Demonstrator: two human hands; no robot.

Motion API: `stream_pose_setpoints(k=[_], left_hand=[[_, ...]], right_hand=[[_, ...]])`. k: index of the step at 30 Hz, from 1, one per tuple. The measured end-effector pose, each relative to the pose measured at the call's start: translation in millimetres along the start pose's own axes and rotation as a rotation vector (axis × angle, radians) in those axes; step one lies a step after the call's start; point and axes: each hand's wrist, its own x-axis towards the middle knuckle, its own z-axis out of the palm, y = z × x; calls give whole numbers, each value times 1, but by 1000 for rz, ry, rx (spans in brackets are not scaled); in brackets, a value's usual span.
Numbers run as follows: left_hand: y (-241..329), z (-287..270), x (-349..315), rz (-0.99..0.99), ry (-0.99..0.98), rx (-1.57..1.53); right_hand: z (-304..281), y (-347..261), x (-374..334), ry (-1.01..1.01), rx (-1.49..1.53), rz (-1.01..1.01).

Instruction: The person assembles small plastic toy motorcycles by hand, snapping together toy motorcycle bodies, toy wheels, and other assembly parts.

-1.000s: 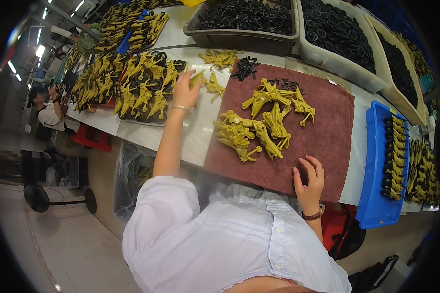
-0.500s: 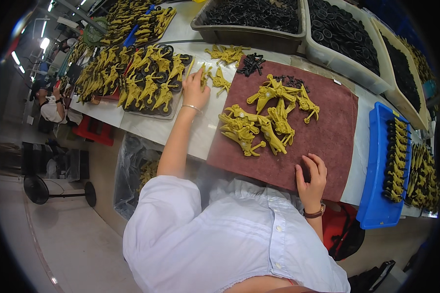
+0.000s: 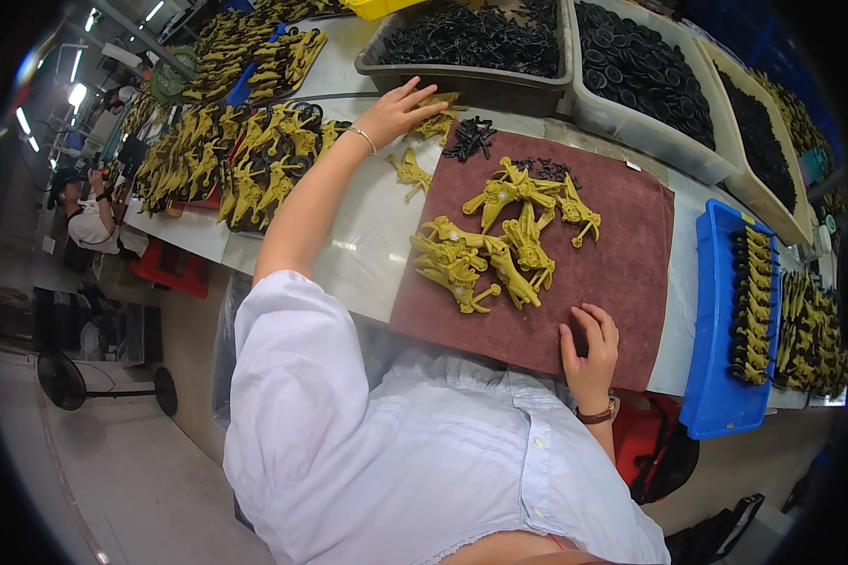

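My left hand stretches out to the far side of the table, its fingers spread over a few yellow moulded plastic parts beside a grey tub. Another yellow part lies alone on the white tabletop, nearer to me. A loose cluster of yellow plastic parts covers the middle of a maroon cloth. By the cloth's near edge rests my right hand, fingers apart and holding nothing. Small black pieces sit in a heap at the cloth's far left corner, with tiny black ones next to the cluster.
Along the back stand a grey tub of black pieces, a whitish bin of black rings and a further bin. At right is a blue tray with a row of yellow-black assemblies. Rows of yellow parts with black wheels fill the left.
My left hand has moved away from beside the rows on the left, up to the yellow parts near the grey tub. My right hand stays at the cloth's near edge. The view has shifted slightly.
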Motion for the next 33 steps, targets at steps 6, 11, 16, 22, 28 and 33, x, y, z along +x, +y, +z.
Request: stream_pose_setpoints(k=[6,11,16,22,28,33], left_hand=[[19,-20,-24,-302,139,5],[68,-50,-35,-983,-134,-544],[93,-64,-41,-995,-290,-469],[72,-63,-40,-902,-378,-561],[85,-61,-41,-956,-242,-406],[78,-68,-40,-1002,-418,-259]], right_hand=[[1,0,2,-13,12,5],[1,-1,3,-13,-7,-3],[-1,-3,6,-23,-26,-34],[-2,-2,3,-13,-13,-24],[-1,-1,3,-17,15,-10],[-2,-2,5,-27,2,-31]])
